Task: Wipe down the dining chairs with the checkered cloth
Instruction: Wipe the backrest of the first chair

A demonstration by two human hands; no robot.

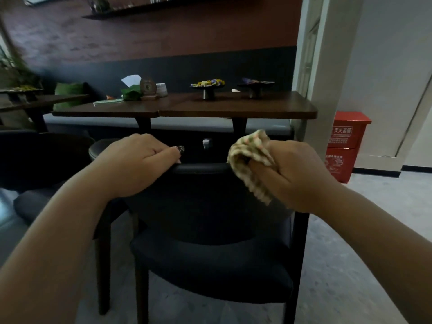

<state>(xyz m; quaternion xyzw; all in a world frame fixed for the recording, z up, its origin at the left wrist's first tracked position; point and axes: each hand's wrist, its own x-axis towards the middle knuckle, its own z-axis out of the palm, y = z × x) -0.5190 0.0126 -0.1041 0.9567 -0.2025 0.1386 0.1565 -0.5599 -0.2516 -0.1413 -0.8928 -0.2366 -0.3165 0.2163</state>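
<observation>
While my left hand (138, 160) curled over the chair (210, 258) top rail, steadying it, my right hand (297, 174) gripped the bunched cloth (251, 164) against the rail's right end. Pressing hard could tip the chair toward the desk (187, 108), close ahead; a red box (346, 146) stood right.

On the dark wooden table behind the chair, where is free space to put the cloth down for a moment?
The table's front strip near its edge is bare, widest on the right, before the two pedestal dishes. The back left is crowded: tissue box, round plaque, white cup.
</observation>
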